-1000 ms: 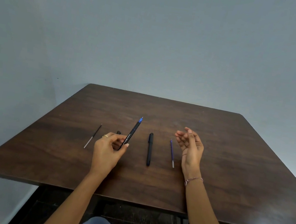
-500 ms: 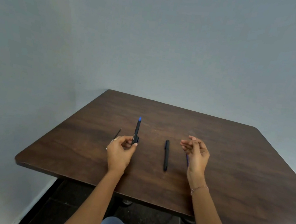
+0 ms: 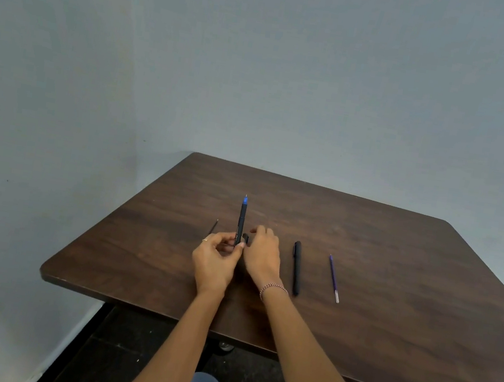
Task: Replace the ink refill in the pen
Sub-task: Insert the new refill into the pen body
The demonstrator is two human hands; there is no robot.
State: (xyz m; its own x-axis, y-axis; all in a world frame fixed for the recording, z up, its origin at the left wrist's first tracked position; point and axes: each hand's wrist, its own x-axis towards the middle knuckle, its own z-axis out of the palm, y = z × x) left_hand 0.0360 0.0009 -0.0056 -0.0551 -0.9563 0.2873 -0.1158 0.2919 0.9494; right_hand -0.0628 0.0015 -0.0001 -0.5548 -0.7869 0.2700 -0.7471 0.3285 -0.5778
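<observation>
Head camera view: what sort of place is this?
Probably a plain room used as a work spot, not certain: a wooden table beside bare grey walls, with a black pen and a purple refill laid out, a blue-tipped pen in the left hand.

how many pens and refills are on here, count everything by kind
pens: 2 (blue-tipped pen held by the left hand, black pen lying on the table)
refills: 2 (dark refill, purple refill)
small black piece by the right hand: 1
total: 5
</observation>
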